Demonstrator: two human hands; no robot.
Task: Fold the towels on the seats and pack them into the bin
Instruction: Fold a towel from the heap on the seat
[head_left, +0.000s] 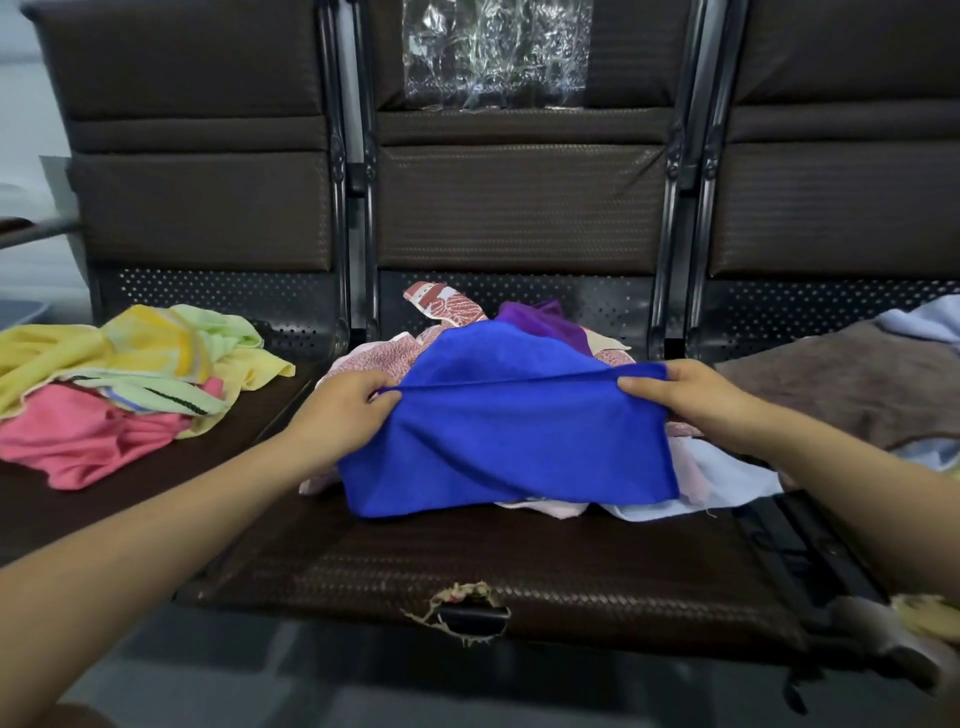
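My left hand and right hand each pinch a corner of the blue towel, stretched over the heap on the middle seat. I should keep the edge taut and match corners before creasing. Torn dark seats, probably a waiting room; no bin visible

Dark brown woven-texture bench seats carry three loose towel piles: yellow, green and pink towels left, patterned pink and white towels centre, brown towel right.
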